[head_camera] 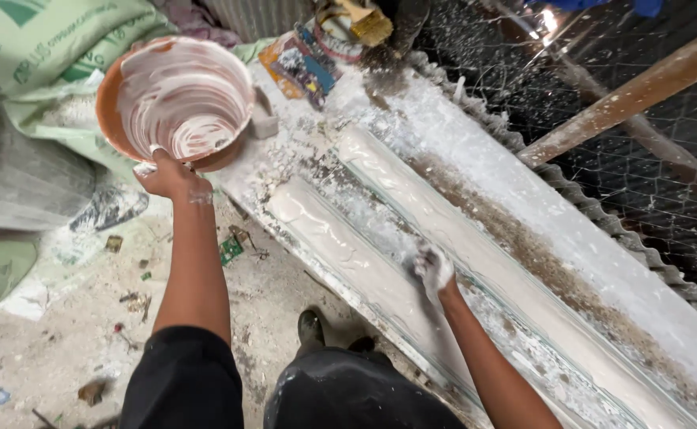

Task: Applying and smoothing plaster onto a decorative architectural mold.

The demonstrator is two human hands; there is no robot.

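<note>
Far left: green sacks (54, 40) piled, grey drum (23, 179) below them, littered floor (62, 318).

Left hand (172, 179) closed on rim of bowl (177, 99), thumb over the near edge; bowl orange outside, smeared white inside, tipped so the mouth faces up toward the camera, held at the near-left end of the tabletop (523, 206).

Centre: long white plaster strip (340, 246) along the tabletop, long axis running upper left to lower right, second strip (444, 214) parallel beyond it. Bowl up and left of the strips' upper ends.

Right hand (432, 270) coated white, fingers curled loosely, palm down on the near strip partway along; holding nothing visible. Right hand the nearer one to the strips; left well apart from them.

Right: corrugated sheet edge (602, 222), wire mesh (666, 159), wooden pole (626, 95) slanting across.
</note>
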